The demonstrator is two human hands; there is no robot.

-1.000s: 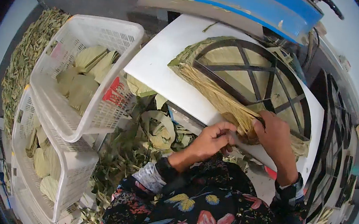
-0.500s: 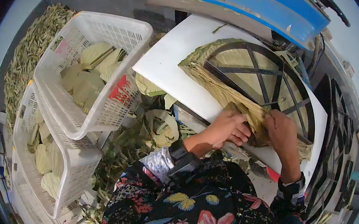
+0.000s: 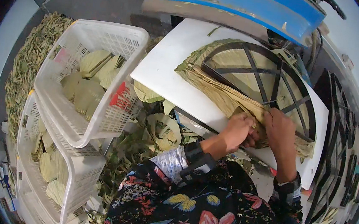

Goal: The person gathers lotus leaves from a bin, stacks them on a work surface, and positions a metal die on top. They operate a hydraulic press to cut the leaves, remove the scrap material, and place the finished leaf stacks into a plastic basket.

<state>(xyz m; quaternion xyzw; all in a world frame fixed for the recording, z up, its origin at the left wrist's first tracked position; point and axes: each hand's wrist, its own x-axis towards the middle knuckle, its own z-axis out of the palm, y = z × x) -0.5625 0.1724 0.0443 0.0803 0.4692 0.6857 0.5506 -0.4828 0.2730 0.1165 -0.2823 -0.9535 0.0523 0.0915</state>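
Note:
A stack of large dried leaves point(image 3: 217, 89), which look like lotus leaves, lies on a white board point(image 3: 163, 62). On top of it rests a black half-round metal cutting frame point(image 3: 258, 71) with crossing bars. My left hand point(image 3: 242, 129) is closed on the stack's folded near edge; its fingertips are partly hidden. Close beside it, my right hand point(image 3: 279, 129) pinches the same edge near the frame's straight side. Both hands are at the front of the board.
A blue machine part point(image 3: 252, 6) overhangs the board's back. White plastic baskets point(image 3: 145, 43) with cut leaf pieces are stacked at left. Leaf scraps point(image 3: 136, 151) lie below the board. More black metal frames point(image 3: 334, 141) stand at right. A heap of leaves point(image 3: 30, 70) is far left.
My left hand has shifted right and slightly down along the leaf edge, closer to my right hand. My right hand has barely moved. The view has shifted slightly.

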